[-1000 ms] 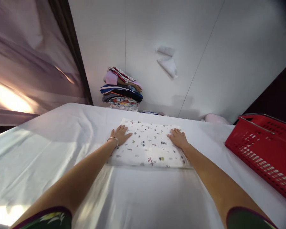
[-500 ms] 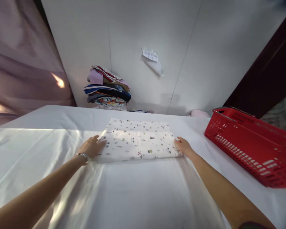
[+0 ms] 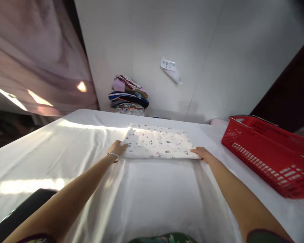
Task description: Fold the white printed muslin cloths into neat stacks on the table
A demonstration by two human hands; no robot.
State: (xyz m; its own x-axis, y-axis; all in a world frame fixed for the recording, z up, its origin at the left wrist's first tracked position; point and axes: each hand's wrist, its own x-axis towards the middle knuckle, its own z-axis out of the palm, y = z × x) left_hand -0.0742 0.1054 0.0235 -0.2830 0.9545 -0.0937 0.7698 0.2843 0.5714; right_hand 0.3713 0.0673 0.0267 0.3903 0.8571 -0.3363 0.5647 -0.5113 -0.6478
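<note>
A folded white cloth (image 3: 157, 143) with small scattered prints lies on the white-covered table (image 3: 73, 135). At its near left corner, my left hand (image 3: 117, 148), with a bracelet at the wrist, has the thumb on top and the other fingers partly hidden at the edge. My right hand (image 3: 202, 153) closes on the near right corner in much the same way. Sheer, glossy material runs from both hands toward me; whether it is plastic or table cover I cannot tell.
On the right stands a red plastic basket (image 3: 263, 152). Against the back wall rises a stack of folded fabrics (image 3: 129, 96), with a paper label (image 3: 168, 65) on the wall. A black object (image 3: 25, 209) lies at lower left. A pinkish curtain (image 3: 40, 50) hangs on the left.
The view has swung left, so everything appears farther right. The black object has come into sight. My right hand now sits closer to the cloth's near corner; both hands stay on its edges.
</note>
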